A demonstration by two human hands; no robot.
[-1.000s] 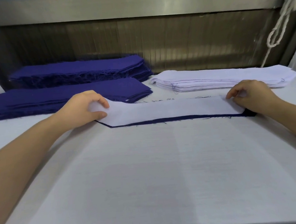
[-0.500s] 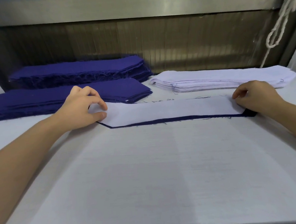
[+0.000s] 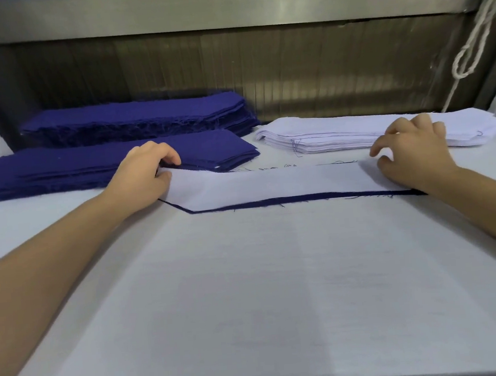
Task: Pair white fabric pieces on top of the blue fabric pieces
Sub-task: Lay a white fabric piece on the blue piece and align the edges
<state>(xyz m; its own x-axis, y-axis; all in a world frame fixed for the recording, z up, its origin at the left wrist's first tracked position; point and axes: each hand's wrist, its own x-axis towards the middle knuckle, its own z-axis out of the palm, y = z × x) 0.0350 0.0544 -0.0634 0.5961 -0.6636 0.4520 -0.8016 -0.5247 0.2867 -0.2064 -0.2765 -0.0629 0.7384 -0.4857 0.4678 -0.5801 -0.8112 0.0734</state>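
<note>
Before the white stack [image 3: 341, 136], the white piece [image 3: 270, 185] is aligned on the blue piece [image 3: 302, 198], pinched by left fingers [image 3: 164, 176], right fingers [image 3: 377, 151] parted; flattening seems needed next.

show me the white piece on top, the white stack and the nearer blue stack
white piece [image 3: 270, 185], head view, middle of its top face
white stack [image 3: 326, 131], head view, top sheet
nearer blue stack [image 3: 71, 164], head view, top sheet

Two blue stacks [image 3: 111, 163] [image 3: 134, 120], one white stack [image 3: 341, 135], one white-on-blue pair [image 3: 270, 185].
</note>
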